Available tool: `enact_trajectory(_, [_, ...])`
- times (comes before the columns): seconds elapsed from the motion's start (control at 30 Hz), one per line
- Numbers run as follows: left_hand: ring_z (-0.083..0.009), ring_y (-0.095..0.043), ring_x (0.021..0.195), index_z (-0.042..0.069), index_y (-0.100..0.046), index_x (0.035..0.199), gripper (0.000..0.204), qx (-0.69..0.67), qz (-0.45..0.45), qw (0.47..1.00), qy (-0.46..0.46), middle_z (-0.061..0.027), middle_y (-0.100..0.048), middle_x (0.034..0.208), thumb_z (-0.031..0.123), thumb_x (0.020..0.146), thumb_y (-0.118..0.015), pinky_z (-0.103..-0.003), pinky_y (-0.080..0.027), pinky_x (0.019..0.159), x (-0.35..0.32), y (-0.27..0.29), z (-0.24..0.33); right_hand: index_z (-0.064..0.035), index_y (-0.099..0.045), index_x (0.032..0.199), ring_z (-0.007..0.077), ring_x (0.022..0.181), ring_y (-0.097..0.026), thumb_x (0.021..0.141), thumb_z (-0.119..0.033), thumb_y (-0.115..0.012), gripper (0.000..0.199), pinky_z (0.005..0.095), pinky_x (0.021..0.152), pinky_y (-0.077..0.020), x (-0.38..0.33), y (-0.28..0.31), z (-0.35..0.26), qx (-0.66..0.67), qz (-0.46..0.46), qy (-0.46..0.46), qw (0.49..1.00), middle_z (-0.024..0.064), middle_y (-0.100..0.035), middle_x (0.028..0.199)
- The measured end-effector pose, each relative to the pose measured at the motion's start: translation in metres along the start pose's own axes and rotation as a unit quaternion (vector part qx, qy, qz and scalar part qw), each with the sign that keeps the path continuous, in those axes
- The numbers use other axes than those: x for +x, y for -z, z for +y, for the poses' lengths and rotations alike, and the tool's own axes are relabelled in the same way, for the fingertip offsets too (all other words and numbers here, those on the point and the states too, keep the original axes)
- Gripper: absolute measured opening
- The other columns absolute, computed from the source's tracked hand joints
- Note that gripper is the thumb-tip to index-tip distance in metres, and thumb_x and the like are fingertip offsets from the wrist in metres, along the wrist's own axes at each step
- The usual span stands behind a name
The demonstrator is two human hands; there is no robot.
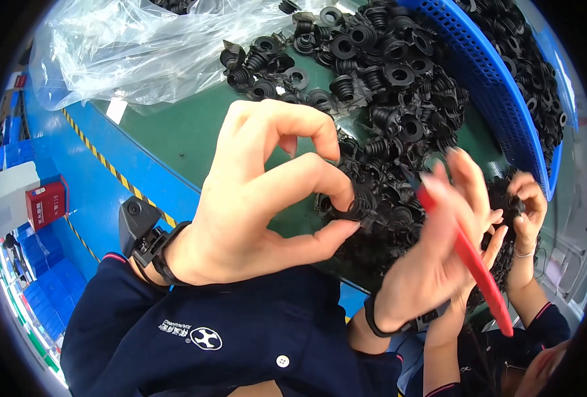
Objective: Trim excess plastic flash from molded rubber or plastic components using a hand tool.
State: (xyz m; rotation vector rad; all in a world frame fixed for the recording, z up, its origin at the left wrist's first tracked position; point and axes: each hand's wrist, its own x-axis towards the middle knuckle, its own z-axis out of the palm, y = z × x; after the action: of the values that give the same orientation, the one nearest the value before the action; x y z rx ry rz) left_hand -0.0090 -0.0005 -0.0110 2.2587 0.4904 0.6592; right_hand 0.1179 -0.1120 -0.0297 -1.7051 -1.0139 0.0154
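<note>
My left hand [253, 198] pinches a black ribbed rubber part [358, 205] between thumb and fingers, held over the green table [187, 132]. My right hand [439, 251] grips a red-handled tool [478, 271] whose tip points toward that part; this hand is blurred. A large heap of black rubber parts [373, 79] lies just beyond both hands.
A blue perforated basket [498, 92] full of the same black parts stands at the right. A clear plastic bag [134, 46] lies at the upper left. Another person's hands [525, 205] handle parts at the right. Blue crates [42, 291] and a red box [45, 205] sit on the floor at left.
</note>
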Motion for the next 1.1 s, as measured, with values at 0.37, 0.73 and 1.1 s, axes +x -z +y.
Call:
enact_trajectory(0.37, [-0.0186, -0.044, 0.083, 0.010, -0.056, 0.067, 0.025, -0.010, -0.014, 1.000, -0.003, -0.0086, -0.046, 0.094, 0.010, 0.047, -0.072, -0.026, -0.034, 0.064, 0.001, 0.005, 0.005, -0.0033, -0.045, 0.091, 0.0412, 0.097, -0.050, 0.089, -0.040, -0.027, 0.041, 0.0505, 0.086, -0.0367, -0.012, 0.018, -0.006, 0.062, -0.215, 0.095, 0.970, 0.0208, -0.058, 0.090])
enact_trajectory(0.73, [-0.0207, -0.041, 0.076, 0.014, -0.059, 0.066, 0.023, 0.071, 0.031, 0.992, -0.097, -0.0054, -0.049, 0.087, 0.012, 0.045, -0.070, -0.030, -0.032, 0.068, 0.001, 0.004, 0.004, -0.0136, -0.054, 0.085, 0.0204, 0.086, -0.058, 0.077, -0.026, -0.058, 0.016, 0.0502, 0.087, -0.0366, -0.011, 0.020, -0.037, -0.180, -0.182, 0.194, 0.947, 0.0022, -0.060, 0.093])
enact_trajectory(1.1, [-0.0131, -0.042, 0.069, 0.009, -0.042, 0.078, 0.022, -0.448, 0.047, 0.877, 0.166, -0.0052, -0.044, 0.078, 0.015, 0.072, -0.062, -0.024, -0.034, 0.064, -0.006, -0.002, -0.009, 0.0035, -0.050, 0.082, 0.0277, 0.071, -0.059, 0.085, -0.016, -0.048, 0.020, 0.0454, 0.080, -0.0427, -0.030, 0.010, 0.001, 0.372, -0.082, -0.212, 0.900, 0.0191, -0.058, 0.073])
